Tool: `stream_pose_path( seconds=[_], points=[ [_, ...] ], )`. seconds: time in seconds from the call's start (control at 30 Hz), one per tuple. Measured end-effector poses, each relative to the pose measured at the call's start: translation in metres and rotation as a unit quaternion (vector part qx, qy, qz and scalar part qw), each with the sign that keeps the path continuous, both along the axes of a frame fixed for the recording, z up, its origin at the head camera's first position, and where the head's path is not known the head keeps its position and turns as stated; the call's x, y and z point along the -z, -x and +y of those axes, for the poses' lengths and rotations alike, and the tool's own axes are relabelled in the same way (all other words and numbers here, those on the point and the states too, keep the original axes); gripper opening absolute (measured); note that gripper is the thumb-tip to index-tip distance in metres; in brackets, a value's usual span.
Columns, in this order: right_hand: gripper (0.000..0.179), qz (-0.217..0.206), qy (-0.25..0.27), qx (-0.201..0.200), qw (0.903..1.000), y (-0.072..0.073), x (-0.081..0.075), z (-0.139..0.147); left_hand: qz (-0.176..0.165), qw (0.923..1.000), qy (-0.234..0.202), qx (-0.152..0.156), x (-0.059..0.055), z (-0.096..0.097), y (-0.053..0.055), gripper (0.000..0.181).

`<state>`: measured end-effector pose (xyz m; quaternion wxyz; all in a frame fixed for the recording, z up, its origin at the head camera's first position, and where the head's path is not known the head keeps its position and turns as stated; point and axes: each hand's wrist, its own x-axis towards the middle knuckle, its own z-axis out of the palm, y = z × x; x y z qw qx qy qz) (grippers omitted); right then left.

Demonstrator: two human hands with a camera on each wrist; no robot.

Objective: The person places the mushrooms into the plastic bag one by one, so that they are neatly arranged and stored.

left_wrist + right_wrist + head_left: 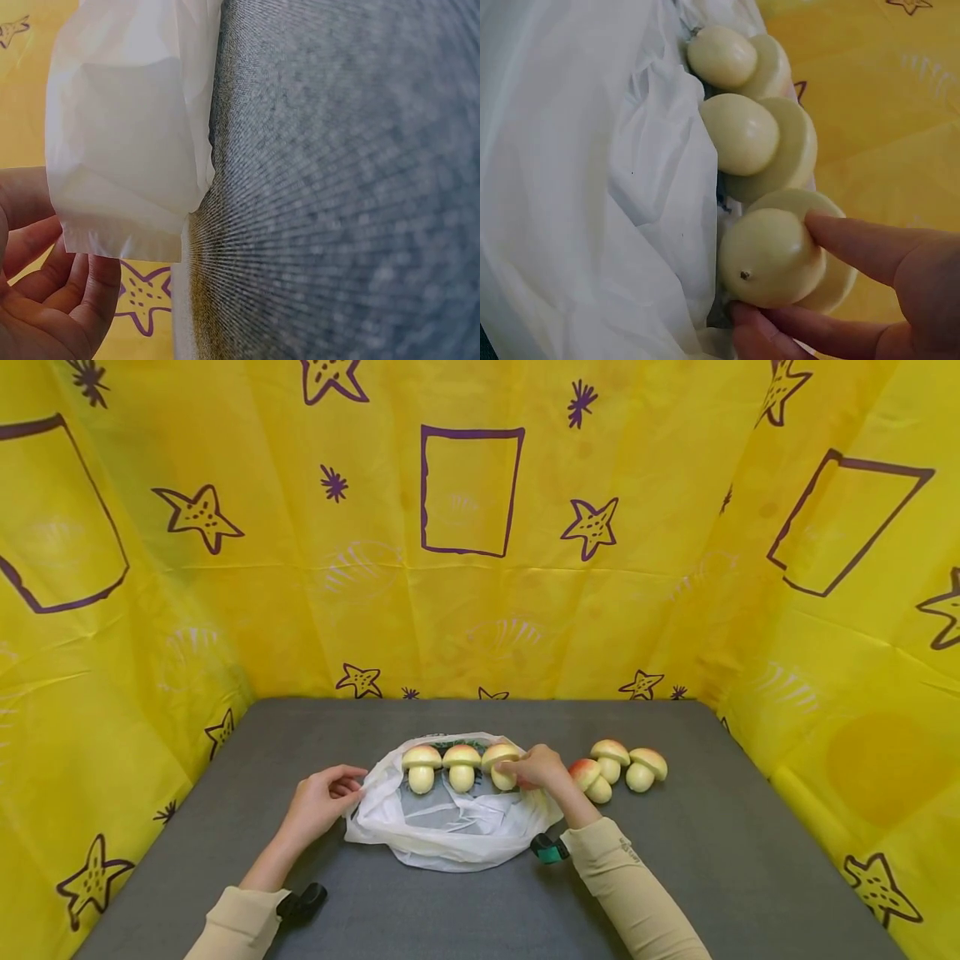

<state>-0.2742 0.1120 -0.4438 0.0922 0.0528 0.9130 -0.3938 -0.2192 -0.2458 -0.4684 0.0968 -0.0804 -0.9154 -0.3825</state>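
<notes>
A white plastic bag [450,843] lies spread open on the table, its mouth facing up. Two toy mushrooms [422,768] with yellow-red caps sit side by side at its far inner side. Beside them, my right hand [538,768] pinches a third mushroom [772,259] between thumb and fingers. Something reddish shows under that hand, too covered to name. My left hand [318,802] holds the bag's left edge with curled fingers; in the left wrist view, the white plastic [127,142] hides the fingertips.
Right of the bag, three more mushrooms [610,758] lie close together on the grey table [420,914], near my right forearm. Yellow cloth walls [480,610] with purple drawings enclose the back and both sides. Each wrist wears a dark strapped device [302,904].
</notes>
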Motion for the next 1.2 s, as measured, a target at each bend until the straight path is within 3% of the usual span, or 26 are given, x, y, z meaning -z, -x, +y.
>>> stream_pose_path(
  seconds=[0.2, 0.63, 0.77, 1.0, 1.2],
  points=[
    [0.039, 0.007, -0.010, -0.003, 0.9999, -0.002, -0.003, -0.001, 0.014, 0.9999, -0.005, 0.000, 0.000, 0.001, 0.000, 0.026],
    [0.030, 0.019, -0.045, -0.025, 0.9985, -0.005, -0.005, 0.002, -0.001, 1.0000, 0.004, -0.001, 0.000, -0.001, -0.001, 0.026],
    [0.028, 0.019, -0.028, -0.021, 0.9992, -0.006, -0.005, 0.004, 0.005, 1.0000, 0.004, -0.003, -0.001, 0.000, -0.002, 0.026],
    [0.021, -0.005, 0.052, -0.009, 0.9986, -0.010, -0.005, 0.007, 0.016, 0.9998, -0.002, -0.009, 0.000, 0.001, -0.002, 0.024],
    [0.020, -0.002, 0.057, -0.014, 0.9983, -0.010, -0.005, 0.008, 0.014, 0.9999, 0.005, -0.002, 0.000, 0.000, -0.002, 0.025]
  ],
)
